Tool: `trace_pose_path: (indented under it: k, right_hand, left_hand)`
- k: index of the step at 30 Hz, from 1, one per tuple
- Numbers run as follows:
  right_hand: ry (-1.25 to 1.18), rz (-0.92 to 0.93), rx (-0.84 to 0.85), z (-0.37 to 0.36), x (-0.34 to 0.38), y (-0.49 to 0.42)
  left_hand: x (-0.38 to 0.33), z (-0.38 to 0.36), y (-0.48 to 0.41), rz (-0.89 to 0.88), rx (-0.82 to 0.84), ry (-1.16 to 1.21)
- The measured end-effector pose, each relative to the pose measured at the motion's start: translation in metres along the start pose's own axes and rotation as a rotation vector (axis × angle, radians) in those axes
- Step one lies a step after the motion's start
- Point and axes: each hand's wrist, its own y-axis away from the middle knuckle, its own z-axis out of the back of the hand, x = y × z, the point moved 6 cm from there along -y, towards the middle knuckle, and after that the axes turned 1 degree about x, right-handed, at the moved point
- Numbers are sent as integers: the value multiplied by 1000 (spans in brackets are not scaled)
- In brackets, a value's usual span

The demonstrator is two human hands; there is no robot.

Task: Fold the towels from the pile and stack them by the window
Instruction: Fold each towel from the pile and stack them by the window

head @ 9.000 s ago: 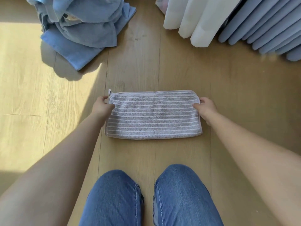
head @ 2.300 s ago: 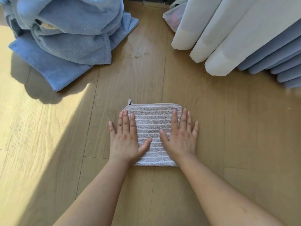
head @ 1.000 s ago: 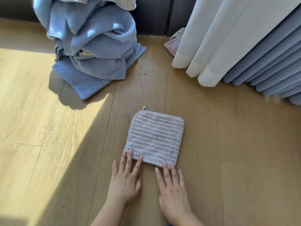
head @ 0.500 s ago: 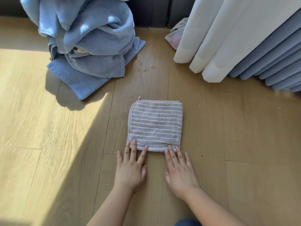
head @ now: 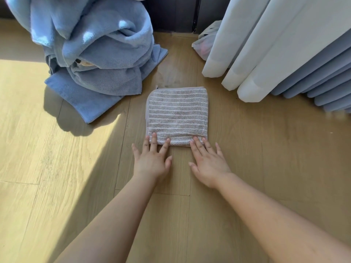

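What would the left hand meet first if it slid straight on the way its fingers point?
The left hand already has fingertips on the striped towel, so that comes first. Beyond it, probably bare floor, then the dark wall.

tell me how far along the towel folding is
Done: one striped towel lies folded into a square on the floor, close to the curtains. In hand: the left hand and right hand lie flat, fingertips on its near edge, no grip. Left: the pile of blue towels is unfolded, so most of the job remains.
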Motion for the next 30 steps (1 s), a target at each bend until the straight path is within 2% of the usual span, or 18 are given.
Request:
trace_pose_path:
  k: [11,16,19,22,26,30]
  right_hand:
    - [-65,-14,49,1,2,0]
    - [-97,-8,93,22,4,10]
    - [-183,-20,-36,62,10,20]
    - [-234,0,-196,125,32,22]
    - [-184,82,-426,223,76,12]
    - [-134,114,-562,291,112,0]
  left_hand:
    - [0,2,1,6,35,-10]
    - [12,27,11,-29,14,2]
    - [34,59,21,28,-106,-3]
    - [62,115,29,60,-320,-6]
    - [100,205,37,79,-599,70]
    - [139,265,42,112,-766,66]
